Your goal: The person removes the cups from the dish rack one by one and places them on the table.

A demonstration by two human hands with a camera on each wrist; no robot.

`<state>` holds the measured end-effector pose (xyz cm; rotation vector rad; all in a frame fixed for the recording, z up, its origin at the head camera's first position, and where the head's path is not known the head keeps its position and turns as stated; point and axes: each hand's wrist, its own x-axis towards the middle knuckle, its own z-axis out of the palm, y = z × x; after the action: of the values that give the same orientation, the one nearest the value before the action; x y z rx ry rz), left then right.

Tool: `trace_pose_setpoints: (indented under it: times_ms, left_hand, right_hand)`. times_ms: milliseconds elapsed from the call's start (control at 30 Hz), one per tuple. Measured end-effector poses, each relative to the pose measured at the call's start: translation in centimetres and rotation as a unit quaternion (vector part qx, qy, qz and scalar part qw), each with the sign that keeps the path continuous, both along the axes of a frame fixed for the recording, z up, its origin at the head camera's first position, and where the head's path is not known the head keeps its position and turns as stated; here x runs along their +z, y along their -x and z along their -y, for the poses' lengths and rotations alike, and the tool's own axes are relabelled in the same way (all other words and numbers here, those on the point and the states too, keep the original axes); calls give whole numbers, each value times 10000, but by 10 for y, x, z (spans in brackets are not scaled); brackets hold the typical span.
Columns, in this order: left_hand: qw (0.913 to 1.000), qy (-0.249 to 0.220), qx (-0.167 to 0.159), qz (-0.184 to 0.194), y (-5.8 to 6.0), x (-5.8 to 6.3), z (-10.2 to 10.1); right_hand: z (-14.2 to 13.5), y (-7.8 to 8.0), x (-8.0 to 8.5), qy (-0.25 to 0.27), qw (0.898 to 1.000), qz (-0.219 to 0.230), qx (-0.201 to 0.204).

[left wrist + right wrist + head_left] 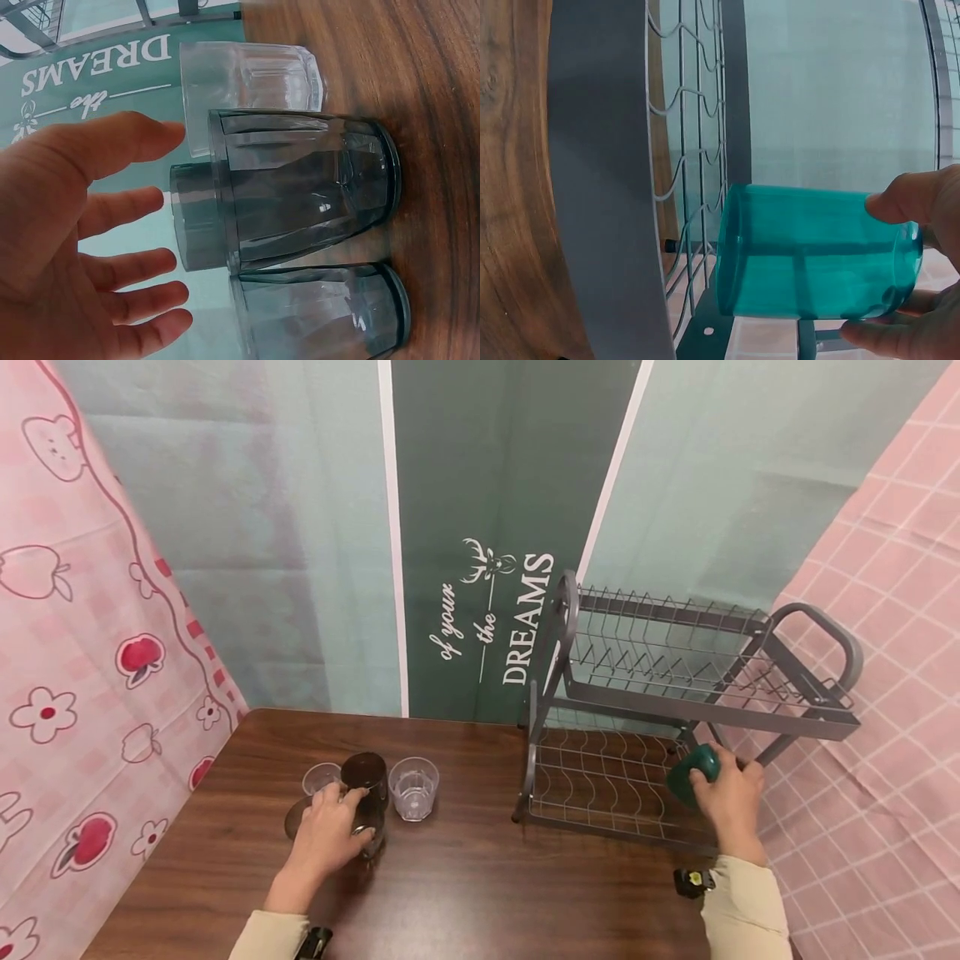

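My right hand (731,797) grips a green transparent cup (810,255) by its base end. The cup is upside down, its mouth right at the wires of the lower tier (600,777) of a grey dish rack, at the right end. On the left, my left hand (326,827) hovers over several tumblers with its fingers spread. Closest to its fingertips in the left wrist view is a smoky grey tumbler (307,191). A second smoky tumbler (322,311) and a clear cup (277,79) stand beside it. Part of the group is hidden under the left hand in the head view.
The dish rack's upper tier (675,693) of upright wires overhangs the lower one, with a curved side handle (825,635). A brown wooden table (480,893) carries everything. Fabric curtains (315,527) hang behind the table and on both sides.
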<state>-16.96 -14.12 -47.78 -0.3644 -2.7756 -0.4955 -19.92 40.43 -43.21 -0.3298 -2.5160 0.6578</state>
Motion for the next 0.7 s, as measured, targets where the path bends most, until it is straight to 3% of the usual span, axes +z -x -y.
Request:
trace_pose_setpoints:
  times_ms: [267, 700]
  left_hand:
    - [9998, 84, 78, -179, -4, 4, -1]
    - [9992, -211, 56, -348, -2, 4, -18]
  right_hand:
    - [15, -8, 1, -14, 9998, -122, 130]
    - [36, -17, 4, 173, 9987, -387, 268]
